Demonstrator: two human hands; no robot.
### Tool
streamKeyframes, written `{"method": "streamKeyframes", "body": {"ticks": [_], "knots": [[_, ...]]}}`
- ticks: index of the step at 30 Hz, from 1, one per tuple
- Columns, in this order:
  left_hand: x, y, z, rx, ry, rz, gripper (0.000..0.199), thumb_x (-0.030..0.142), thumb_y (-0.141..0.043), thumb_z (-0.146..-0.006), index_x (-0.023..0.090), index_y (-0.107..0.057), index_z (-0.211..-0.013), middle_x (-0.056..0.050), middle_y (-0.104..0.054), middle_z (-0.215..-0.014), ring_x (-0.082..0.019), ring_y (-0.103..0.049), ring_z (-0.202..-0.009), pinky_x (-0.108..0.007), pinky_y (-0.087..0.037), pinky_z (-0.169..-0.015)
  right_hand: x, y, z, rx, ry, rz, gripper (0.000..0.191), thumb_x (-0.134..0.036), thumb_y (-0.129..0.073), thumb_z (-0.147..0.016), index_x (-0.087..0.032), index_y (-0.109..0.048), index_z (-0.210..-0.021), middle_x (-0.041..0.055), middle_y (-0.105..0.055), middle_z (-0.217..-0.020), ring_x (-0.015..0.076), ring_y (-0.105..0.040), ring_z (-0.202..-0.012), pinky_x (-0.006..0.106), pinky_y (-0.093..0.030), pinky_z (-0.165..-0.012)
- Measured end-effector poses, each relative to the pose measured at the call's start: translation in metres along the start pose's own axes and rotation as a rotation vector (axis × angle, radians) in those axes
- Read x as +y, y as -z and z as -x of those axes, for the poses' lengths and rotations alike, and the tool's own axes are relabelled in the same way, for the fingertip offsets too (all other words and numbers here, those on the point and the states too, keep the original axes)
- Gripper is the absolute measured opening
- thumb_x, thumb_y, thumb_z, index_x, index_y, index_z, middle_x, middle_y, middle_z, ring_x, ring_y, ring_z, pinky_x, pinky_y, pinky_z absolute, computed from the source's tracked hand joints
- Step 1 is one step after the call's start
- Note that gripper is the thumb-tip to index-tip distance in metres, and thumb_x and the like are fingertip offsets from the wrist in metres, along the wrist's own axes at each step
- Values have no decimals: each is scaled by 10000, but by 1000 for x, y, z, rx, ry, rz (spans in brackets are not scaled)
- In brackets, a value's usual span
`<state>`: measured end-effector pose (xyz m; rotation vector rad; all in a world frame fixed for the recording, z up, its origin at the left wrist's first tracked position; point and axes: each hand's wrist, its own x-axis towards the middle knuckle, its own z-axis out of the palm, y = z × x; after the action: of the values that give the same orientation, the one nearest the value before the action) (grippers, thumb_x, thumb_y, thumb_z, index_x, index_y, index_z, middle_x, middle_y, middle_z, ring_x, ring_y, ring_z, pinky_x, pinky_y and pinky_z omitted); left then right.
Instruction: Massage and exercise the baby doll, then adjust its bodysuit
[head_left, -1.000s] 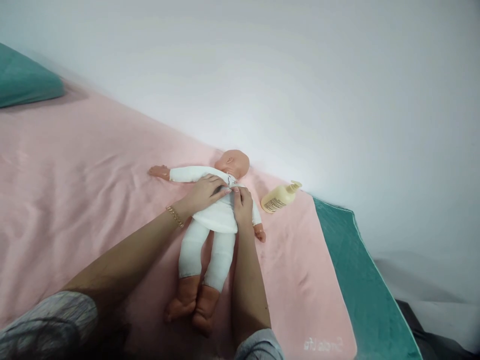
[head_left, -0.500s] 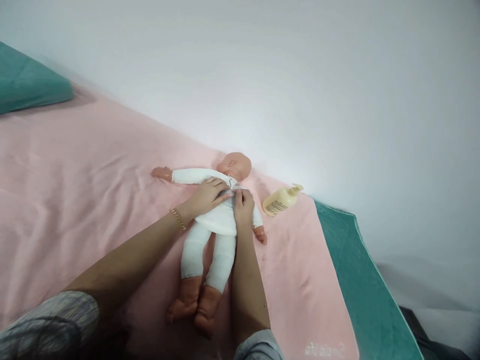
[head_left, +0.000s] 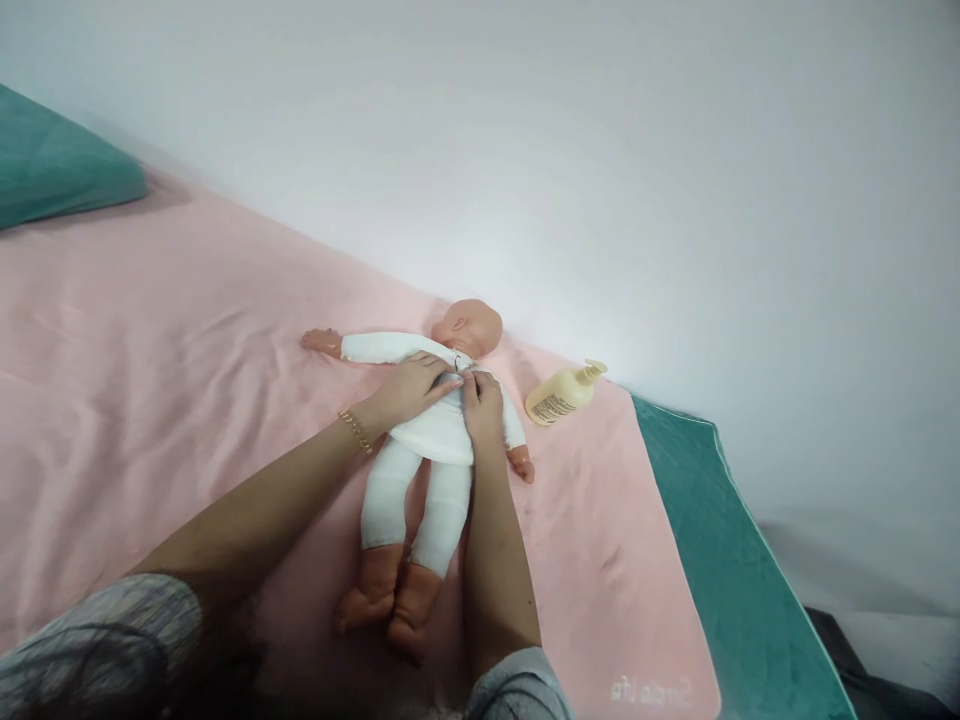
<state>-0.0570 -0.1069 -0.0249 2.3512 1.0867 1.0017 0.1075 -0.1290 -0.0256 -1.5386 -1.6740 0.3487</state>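
A doll (head_left: 431, 436) in a white cloth body lies on a pink sheet, its bald head turned to the left and its arms spread. My left hand (head_left: 415, 388), with a gold bracelet at the wrist, lies flat over the doll's upper body, fingers pointing toward its neck. Beside it, my right hand (head_left: 482, 400) has its fingers bent and pressed together on the cloth just below the neck. A dark thread shows at the doll's neck. What the right fingertips pinch is too small to make out.
Right of the doll, a pale yellow pump bottle (head_left: 561, 394) rests tilted on the pink sheet (head_left: 187, 350). Green fabric (head_left: 720, 530) borders the sheet at the right. A green pillow (head_left: 60, 165) is at the far left. Behind stands a white wall (head_left: 525, 150).
My right hand has shifted slightly up and left, its fingertips closer to my left hand's. The left hand stays nearly in place on the doll.
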Motion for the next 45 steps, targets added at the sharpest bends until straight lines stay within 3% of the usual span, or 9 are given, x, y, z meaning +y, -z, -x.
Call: {"method": "streamKeyframes", "body": {"ticks": [5,10,19,29,37,42,45], "knots": [[0,-2,1,24,-22,3,420,478,-421,-1001,139,-652,-1093,-112,-695,-1141,-282,-576,-1111,-438,-418,-1012,-1,1,4,42,21,-38,284,-329,-421,-949,-203,-672,-913,90,-710,-1004,239,-597,-1018,388,-425,-955],[-1,-5,2,77,-51,6,415,433,-443,-992,133,-580,-1243,-129,-636,-1282,-283,-539,-1195,-449,-386,-1063,-1,2,8,69,80,-92,276,-314,-432,-948,-213,-658,-1068,81,-687,-1159,222,-568,-1159,387,-404,-1046],[-3,-5,0,-2,15,-31,431,480,-417,-986,146,-606,-1183,-134,-669,-1191,-301,-547,-1155,-467,-406,-1030,0,0,2,-10,37,-18,303,-328,-423,-946,-182,-686,-985,109,-722,-1077,247,-608,-1047,410,-426,-992],[0,-4,1,-8,9,-16,431,453,-431,-991,146,-550,-1269,-134,-607,-1325,-297,-505,-1216,-457,-375,-1056,0,2,5,-23,71,-18,358,-345,-401,-973,-190,-652,-1176,106,-678,-1255,237,-552,-1231,423,-361,-1095],[0,-4,1,-15,30,2,433,448,-444,-985,138,-569,-1260,-130,-617,-1317,-301,-502,-1215,-463,-380,-1061,-1,1,4,-44,56,8,404,-362,-379,-977,-157,-662,-1180,129,-677,-1260,260,-552,-1230,442,-363,-1098],[2,1,4,76,39,124,438,453,-439,-984,146,-584,-1261,-117,-636,-1281,-278,-518,-1225,-439,-381,-1079,-4,7,8,58,58,-88,376,-374,-386,-973,-200,-660,-1163,97,-674,-1248,231,-553,-1216,425,-381,-1092],[8,14,5,122,51,180,410,460,-436,-978,168,-629,-1191,-99,-655,-1244,-271,-529,-1215,-415,-392,-1058,-9,20,13,130,67,-137,335,-384,-431,-957,-212,-678,-1105,90,-679,-1198,230,-565,-1173,411,-405,-1062]]}}
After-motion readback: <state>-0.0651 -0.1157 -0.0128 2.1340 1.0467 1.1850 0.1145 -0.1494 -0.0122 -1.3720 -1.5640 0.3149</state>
